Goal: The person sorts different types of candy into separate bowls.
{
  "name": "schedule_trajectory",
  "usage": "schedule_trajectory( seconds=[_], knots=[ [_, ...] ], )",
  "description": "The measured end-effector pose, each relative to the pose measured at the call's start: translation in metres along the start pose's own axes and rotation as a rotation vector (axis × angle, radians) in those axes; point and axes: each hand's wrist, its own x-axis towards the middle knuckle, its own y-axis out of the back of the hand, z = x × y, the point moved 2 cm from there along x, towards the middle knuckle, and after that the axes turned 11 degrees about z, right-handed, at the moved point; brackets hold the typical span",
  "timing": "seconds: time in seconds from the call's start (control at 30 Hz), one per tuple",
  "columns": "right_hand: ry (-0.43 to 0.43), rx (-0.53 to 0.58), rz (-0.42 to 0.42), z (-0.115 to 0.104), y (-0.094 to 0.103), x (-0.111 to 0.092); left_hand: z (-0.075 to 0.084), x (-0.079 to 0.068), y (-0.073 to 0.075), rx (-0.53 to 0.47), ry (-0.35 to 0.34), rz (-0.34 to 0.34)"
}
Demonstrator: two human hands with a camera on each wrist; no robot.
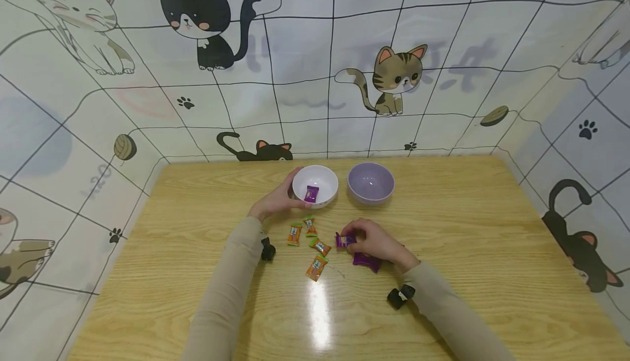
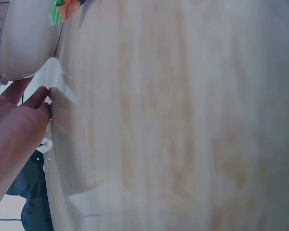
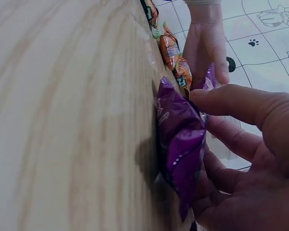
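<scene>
Risk at the right hand (image 1: pixel 378 243): the pinched purple sweet (image 1: pixel 345 240) could perhaps slip, if only its wrapper was caught; the low palm could also push the loose purple wrapping (image 1: pixel 366 262) below it.
Risk at the white bowl (image 1: pixel 327 182): an uneven pull on the rim could tilt it.
Right pose: low over the counter (image 1: pixel 467 230), thumb and fingers clamped on the pinched sweet.
Left hand (image 1: pixel 278 201): gripped the bowl's left side, thumb near the front rim.
Inside bowl: another purple sweet (image 1: pixel 311 193) lay.
</scene>
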Motion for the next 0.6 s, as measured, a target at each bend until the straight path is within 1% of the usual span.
schedule_trajectory(
  seconds=[0.07, 0.23, 0.3, 0.43, 0.5, 0.6],
  knots=[
    [-0.029, 0.022, 0.004, 0.000, 0.000, 0.000, 0.004, -0.001, 0.001, -0.008, 0.005, -0.011],
    [-0.043, 0.076, 0.020, 0.000, 0.001, 0.001, 0.023, -0.011, 0.002, -0.015, 0.012, -0.032],
    [-0.062, 0.115, 0.027, -0.002, 0.001, 0.001, 0.028, -0.014, 0.001, -0.012, 0.011, -0.032],
    [-0.113, 0.174, 0.053, -0.004, 0.003, 0.003, 0.031, -0.016, 0.001, -0.014, 0.017, -0.028],
    [-0.125, 0.187, 0.069, -0.005, 0.004, 0.004, 0.030, -0.016, 0.001, -0.016, 0.022, -0.027],
    [-0.096, 0.200, 0.091, -0.007, 0.005, 0.008, 0.029, -0.016, 0.002, -0.011, 0.027, -0.029]
  ],
)
